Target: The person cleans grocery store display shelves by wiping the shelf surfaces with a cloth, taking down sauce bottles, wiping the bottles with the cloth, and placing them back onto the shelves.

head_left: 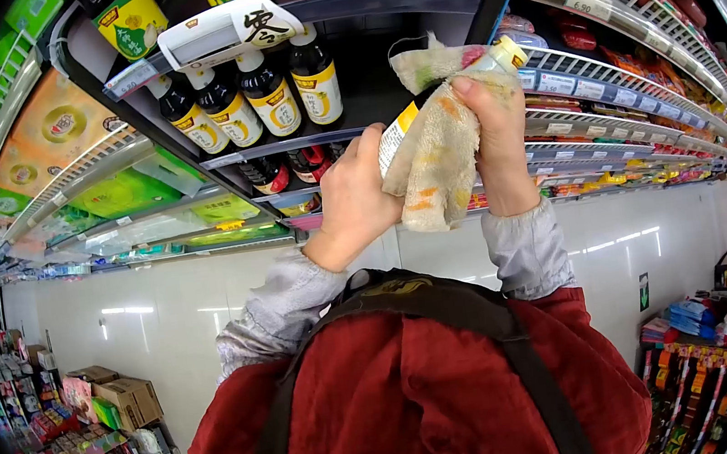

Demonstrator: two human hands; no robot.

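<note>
A sauce bottle (pixel 395 142) with a white and yellow label is tilted in front of the shelf, its pale cap (pixel 508 52) pointing to the upper right. Around its lower end my left hand (pixel 352 194) is closed. My right hand (pixel 500 131) pinches a worn beige cloth (pixel 440 166) with orange stains against the upper part of the bottle. The cloth hangs over the bottle's middle and hides most of it. Behind my left hand, several dark sauce bottles (pixel 275 101) with yellow and white labels stand upright in a row on the shelf.
A shelf edge (pixel 344 11) with a white sign (pixel 229 31) runs above the row, and more bottles stand on it. Wire-fronted shelves of packets (pixel 630 91) flank the right, green and orange packs (pixel 57 129) the left. Cardboard boxes (pixel 134 400) sit behind on the left.
</note>
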